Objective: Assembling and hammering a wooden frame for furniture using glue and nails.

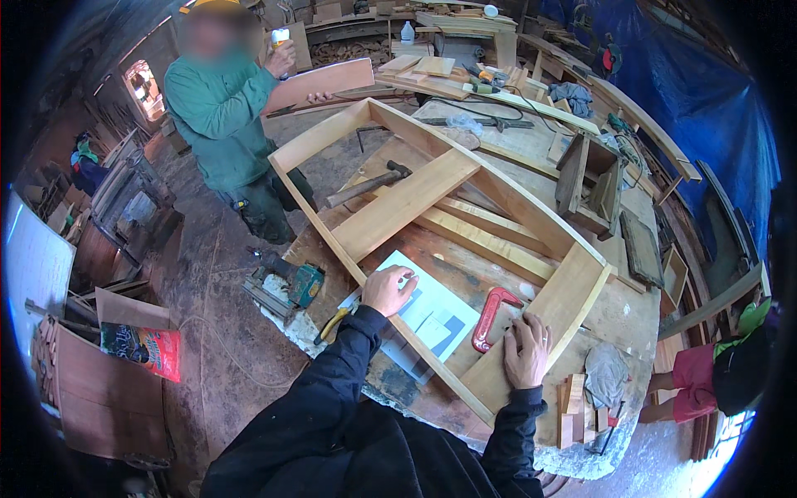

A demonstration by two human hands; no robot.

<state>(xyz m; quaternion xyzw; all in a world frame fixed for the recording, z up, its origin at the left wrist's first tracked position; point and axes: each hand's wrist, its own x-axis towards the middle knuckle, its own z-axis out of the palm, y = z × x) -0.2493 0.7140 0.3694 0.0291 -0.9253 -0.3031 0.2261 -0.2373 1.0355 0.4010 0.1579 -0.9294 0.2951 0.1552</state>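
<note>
A long wooden frame (519,207) with cross boards lies at a slant across the workbench. My left hand (387,290) is curled over its near side rail, thumb toward the inside. My right hand (527,350) rests palm down on the frame's right-end board (573,290), fingers stretched out. Just left of those fingertips, a red C-clamp (496,319) lies within the frame. Under the rail by my left hand is a printed sheet (436,311) with grey drawings. A hammer (369,184) lies at the frame's far-left part.
Across the bench, a co-worker in a green top (217,124) holds a board (324,85). A cordless nailer (286,285) and yellow-handled pliers (332,322) lie at the bench's left edge. Wood offcuts (573,411) and a grey cloth (607,373) are near right. A wooden box (588,178) stands farther back.
</note>
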